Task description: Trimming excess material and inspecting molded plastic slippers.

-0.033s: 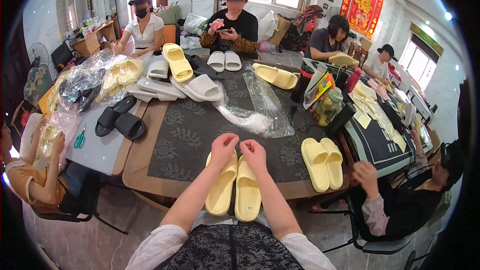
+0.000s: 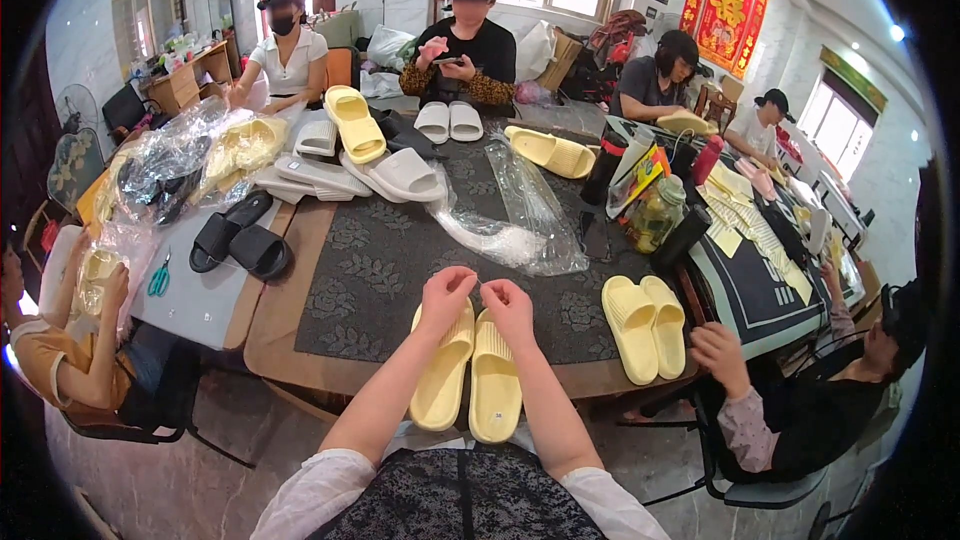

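Before me at the table's near edge lies a pair of pale yellow slide slippers, the left slipper [image 2: 440,380] and the right slipper [image 2: 496,390], toes pointing away from me. Above their straps my left hand [image 2: 449,298] and my right hand [image 2: 506,310] are close together with a narrow gap between them. Both are closed, thumbs and fingertips pinched. A thin, pale strand or sliver seems to lie between the fingertips, too small to name. My forearms hide parts of the slippers.
Another yellow pair [image 2: 645,330] lies to the right. Ahead is clear plastic wrap [image 2: 510,240]; beyond it are grey slippers [image 2: 405,175]. Black slippers [image 2: 240,240] and scissors [image 2: 159,278] lie left. Bottles [image 2: 660,215] stand at the right. A co-worker's hand [image 2: 722,355] is near the right edge.
My hands and the slippers stay practically where they were. The hand of the co-worker on the right has shifted slightly left, toward the table.
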The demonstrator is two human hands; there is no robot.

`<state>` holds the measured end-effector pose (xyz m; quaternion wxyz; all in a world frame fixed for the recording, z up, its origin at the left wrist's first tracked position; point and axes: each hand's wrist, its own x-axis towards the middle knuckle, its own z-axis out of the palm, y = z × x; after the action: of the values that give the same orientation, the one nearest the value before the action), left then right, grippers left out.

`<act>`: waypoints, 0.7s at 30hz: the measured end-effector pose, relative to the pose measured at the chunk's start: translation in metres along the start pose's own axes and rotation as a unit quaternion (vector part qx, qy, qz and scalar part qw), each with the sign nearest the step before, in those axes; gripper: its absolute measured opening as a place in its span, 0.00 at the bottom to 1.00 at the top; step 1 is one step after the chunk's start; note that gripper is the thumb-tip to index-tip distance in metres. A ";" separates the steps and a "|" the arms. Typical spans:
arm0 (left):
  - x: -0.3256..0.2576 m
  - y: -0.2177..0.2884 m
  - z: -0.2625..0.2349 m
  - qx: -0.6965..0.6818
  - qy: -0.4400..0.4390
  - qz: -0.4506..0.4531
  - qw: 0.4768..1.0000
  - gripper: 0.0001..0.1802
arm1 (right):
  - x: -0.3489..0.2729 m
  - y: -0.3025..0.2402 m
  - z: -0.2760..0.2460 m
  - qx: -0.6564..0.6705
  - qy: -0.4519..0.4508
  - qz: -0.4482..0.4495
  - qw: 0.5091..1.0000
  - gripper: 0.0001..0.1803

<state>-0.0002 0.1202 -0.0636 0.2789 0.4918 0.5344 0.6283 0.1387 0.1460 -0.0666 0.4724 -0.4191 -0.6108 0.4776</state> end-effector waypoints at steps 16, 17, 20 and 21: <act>0.003 -0.006 -0.008 -0.006 -0.094 -0.058 0.994 0.13 | -0.003 -0.002 -0.002 0.025 -0.021 -0.011 0.999 0.06; 0.003 -0.005 -0.007 -0.026 -0.093 -0.068 0.993 0.11 | -0.003 -0.003 -0.002 0.026 -0.020 -0.010 0.999 0.06; 0.002 -0.002 -0.005 -0.033 -0.091 -0.072 0.993 0.10 | -0.004 -0.004 -0.004 0.031 -0.012 -0.012 0.999 0.06; 0.002 -0.001 -0.005 -0.020 -0.091 -0.068 0.993 0.09 | -0.004 -0.004 -0.004 0.036 -0.006 -0.013 0.999 0.06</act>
<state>-0.0055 0.1199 -0.0632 0.3779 0.5042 0.5263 0.5710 0.1434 0.1419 -0.0632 0.4900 -0.3911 -0.6016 0.4951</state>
